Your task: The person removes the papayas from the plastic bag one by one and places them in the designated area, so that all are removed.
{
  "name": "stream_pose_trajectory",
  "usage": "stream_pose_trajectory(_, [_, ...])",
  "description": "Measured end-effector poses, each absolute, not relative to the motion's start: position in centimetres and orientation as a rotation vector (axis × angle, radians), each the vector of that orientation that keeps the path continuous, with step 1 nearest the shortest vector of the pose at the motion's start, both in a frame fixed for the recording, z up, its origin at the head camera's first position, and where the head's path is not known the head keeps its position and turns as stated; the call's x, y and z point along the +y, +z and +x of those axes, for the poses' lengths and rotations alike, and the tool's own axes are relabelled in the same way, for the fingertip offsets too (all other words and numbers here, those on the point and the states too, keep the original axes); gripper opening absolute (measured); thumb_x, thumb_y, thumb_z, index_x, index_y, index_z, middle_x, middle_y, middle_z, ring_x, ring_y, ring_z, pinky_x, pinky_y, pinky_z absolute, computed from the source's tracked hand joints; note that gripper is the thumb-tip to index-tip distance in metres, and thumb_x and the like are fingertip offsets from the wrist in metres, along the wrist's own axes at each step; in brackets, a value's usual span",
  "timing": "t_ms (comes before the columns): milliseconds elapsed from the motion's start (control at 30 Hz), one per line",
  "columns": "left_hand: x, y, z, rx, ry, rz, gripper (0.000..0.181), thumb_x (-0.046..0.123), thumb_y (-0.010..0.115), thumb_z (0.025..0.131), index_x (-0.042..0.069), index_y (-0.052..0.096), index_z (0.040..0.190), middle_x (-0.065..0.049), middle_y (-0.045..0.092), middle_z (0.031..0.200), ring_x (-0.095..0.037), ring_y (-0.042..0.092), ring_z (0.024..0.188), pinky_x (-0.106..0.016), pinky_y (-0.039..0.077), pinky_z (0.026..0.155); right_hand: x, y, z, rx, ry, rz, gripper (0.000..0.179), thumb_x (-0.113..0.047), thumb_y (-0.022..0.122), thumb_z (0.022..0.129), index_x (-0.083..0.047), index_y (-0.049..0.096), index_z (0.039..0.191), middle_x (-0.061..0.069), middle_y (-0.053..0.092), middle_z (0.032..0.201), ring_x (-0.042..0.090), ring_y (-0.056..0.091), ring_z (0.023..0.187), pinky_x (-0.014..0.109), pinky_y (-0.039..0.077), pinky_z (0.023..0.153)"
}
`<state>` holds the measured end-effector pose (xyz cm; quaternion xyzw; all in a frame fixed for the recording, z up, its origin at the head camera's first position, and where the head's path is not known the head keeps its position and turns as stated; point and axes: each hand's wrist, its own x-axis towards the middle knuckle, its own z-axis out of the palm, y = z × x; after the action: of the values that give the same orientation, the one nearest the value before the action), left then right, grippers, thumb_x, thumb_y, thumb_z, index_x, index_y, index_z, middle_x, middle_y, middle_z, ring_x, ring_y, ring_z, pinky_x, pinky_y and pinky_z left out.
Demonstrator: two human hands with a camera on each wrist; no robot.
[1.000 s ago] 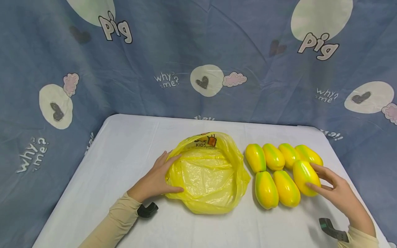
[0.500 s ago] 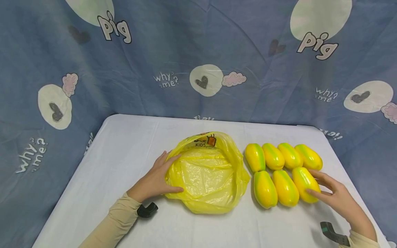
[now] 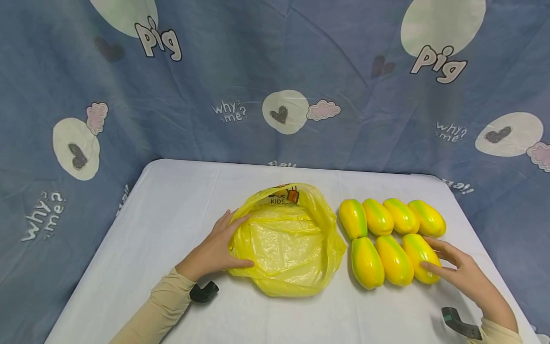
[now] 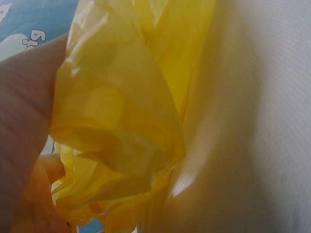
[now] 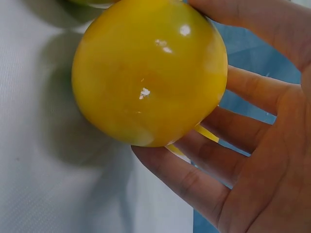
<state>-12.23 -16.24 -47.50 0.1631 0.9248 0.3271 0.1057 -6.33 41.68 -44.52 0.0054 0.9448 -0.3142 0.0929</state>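
Note:
At the table's middle a yellow plastic bag [image 3: 285, 248] lies with its mouth spread wide, KIDS printed inside. My left hand [image 3: 219, 246] holds its left rim, thumb and index finger inside the mouth; in the left wrist view the thin plastic [image 4: 112, 82] folds beside the hand. To the right, yellow papayas with green streaks lie in two rows. My right hand [image 3: 460, 272] holds the rightmost front papaya [image 3: 418, 255] between thumb and fingers. In the right wrist view the fingers [image 5: 189, 182] reach along the side of its rounded end [image 5: 146, 77].
Two more papayas [image 3: 367, 263] [image 3: 394, 260] stand left of the held one, and several [image 3: 378, 217] form the back row. The white-covered table [image 3: 180, 191] meets a blue printed curtain [image 3: 275, 57] behind. Dark wrist devices [image 3: 204, 291] sit under both wrists.
My right hand has lowered the papaya toward the front, from overlapping the back row to lining up with the front row. My left hand and the bag have stayed put.

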Motion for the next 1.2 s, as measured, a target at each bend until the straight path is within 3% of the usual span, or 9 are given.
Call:
stream_pose_trajectory(200, [-16.2,-47.6,-12.2,2.731,0.967,0.487,0.116,0.062,0.089,0.069,0.031,0.029,0.163,-0.022,0.011,0.173,-0.044,0.007,0.161,-0.077,0.031,0.114,41.7,-44.6,-6.3,2.805,-0.915,0.027,0.073,-0.041,0.070,0.098,-0.007,0.042,0.157,0.027,0.050,0.152,-0.023,0.038,0.108,0.044,0.059,0.091])
stream_pose_trajectory(300, [-16.2,-47.6,-12.2,2.729,0.973,0.487,0.116,0.062,0.089,0.069,0.031,0.029,0.163,-0.022,0.011,0.173,-0.044,0.007,0.160,-0.078,0.031,0.113,41.7,-44.7,-6.3,2.799,-0.921,0.043,0.074,-0.041,0.070,0.099,-0.006,0.041,0.157,0.029,0.048,0.153,0.005,0.055,0.120,0.060,0.056,0.095])
stream_pose_trajectory(400, [-16.2,-47.6,-12.2,2.730,0.976,0.485,0.116,0.062,0.089,0.069,0.031,0.029,0.163,-0.022,0.011,0.173,-0.044,0.007,0.160,-0.078,0.030,0.113,41.7,-44.7,-6.2,2.795,-0.939,0.058,0.075,-0.042,0.069,0.099,-0.005,0.039,0.158,0.029,0.047,0.154,0.031,0.056,0.126,0.061,0.056,0.094])
stream_pose_trajectory(467, [-16.2,-47.6,-12.2,2.732,0.974,0.486,0.116,0.062,0.089,0.069,0.031,0.029,0.163,-0.021,0.011,0.173,-0.044,0.007,0.160,-0.078,0.031,0.113,41.7,-44.7,-6.2,2.813,-0.961,0.059,0.074,-0.041,0.070,0.099,-0.006,0.041,0.157,0.019,0.051,0.153,0.015,0.057,0.125,0.048,0.060,0.091])
stream_pose_trajectory(600, [-16.2,-47.7,-12.3,2.736,0.973,0.487,0.116,0.062,0.089,0.069,0.031,0.030,0.163,-0.020,0.012,0.173,-0.043,0.007,0.161,-0.077,0.032,0.114,41.6,-44.8,-6.2,2.913,-1.086,0.011,0.065,-0.030,0.074,0.097,-0.003,0.048,0.151,-0.022,0.057,0.135,-0.025,0.044,0.109,0.013,0.056,0.081])
stream_pose_trajectory(733, [-16.2,-47.7,-12.3,2.745,0.976,0.489,0.115,0.063,0.089,0.069,0.032,0.030,0.163,-0.018,0.012,0.173,-0.043,0.008,0.160,-0.076,0.033,0.113,40.9,-44.7,-6.3,3.039,-1.240,0.025,0.058,-0.020,0.075,0.096,0.001,0.052,0.145,-0.041,0.048,0.122,-0.027,0.046,0.109,-0.001,0.047,0.080])
stream_pose_trajectory(967, [-16.3,-47.2,-12.4,2.805,1.000,0.518,0.111,0.070,0.084,0.070,0.030,0.035,0.161,-0.007,0.009,0.175,-0.039,0.008,0.161,-0.073,0.030,0.117,37.7,-44.1,-7.3,3.238,-1.342,0.032,0.048,-0.011,0.075,0.095,-0.004,0.060,0.140,-0.030,0.056,0.131,-0.023,0.045,0.120,-0.004,0.037,0.097])
stream_pose_trajectory(1133, [-16.4,-46.5,-12.4,2.832,0.979,0.496,0.109,0.074,0.081,0.071,0.034,0.033,0.161,-0.005,0.006,0.176,-0.038,0.005,0.162,-0.075,0.029,0.117,34.8,-43.8,-8.2,3.296,-1.254,-0.212,0.049,-0.006,0.077,0.092,-0.006,0.063,0.138,0.005,0.062,0.143,-0.020,0.040,0.130,-0.002,0.029,0.105])
stream_pose_trajectory(1200, [-16.4,-46.1,-12.3,2.853,0.957,0.486,0.108,0.076,0.079,0.072,0.037,0.031,0.162,-0.002,0.003,0.176,-0.037,0.002,0.163,-0.076,0.028,0.116,33.6,-43.7,-8.5,3.298,-1.192,-0.301,0.050,-0.008,0.078,0.091,-0.006,0.063,0.138,0.017,0.060,0.145,-0.007,0.043,0.139,0.011,0.031,0.117])
